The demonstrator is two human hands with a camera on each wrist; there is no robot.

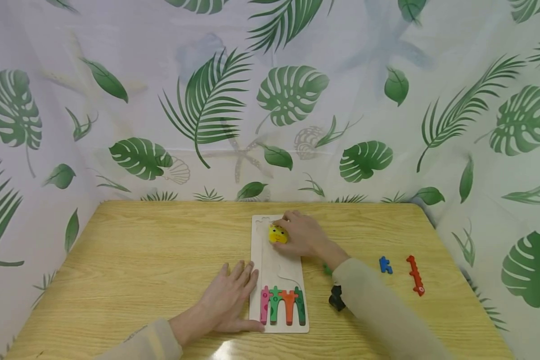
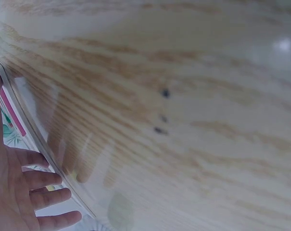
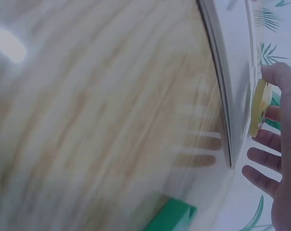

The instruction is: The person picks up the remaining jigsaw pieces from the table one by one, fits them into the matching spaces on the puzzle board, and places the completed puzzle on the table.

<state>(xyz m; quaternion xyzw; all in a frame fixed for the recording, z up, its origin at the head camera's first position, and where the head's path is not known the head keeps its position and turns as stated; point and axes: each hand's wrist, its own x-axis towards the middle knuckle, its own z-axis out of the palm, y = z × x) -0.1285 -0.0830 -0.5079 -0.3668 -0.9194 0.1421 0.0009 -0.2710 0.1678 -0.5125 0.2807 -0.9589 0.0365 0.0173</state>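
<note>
A pale puzzle board lies lengthwise on the table. Near its far end, my right hand pinches a yellow animal-head puzzle piece with a painted face between thumb and fingers. In the right wrist view that yellow piece is held at the board's surface; whether it sits in the recess I cannot tell. My left hand rests with spread fingers against the board's left edge, thumb near the lower corner. Pink, green and orange leg-like pieces fill the board's near end.
Right of the board lie a black piece and a green piece, both partly covered by the right sleeve. Farther right are a small blue piece and a long red piece. A leaf-patterned curtain stands behind the wooden table.
</note>
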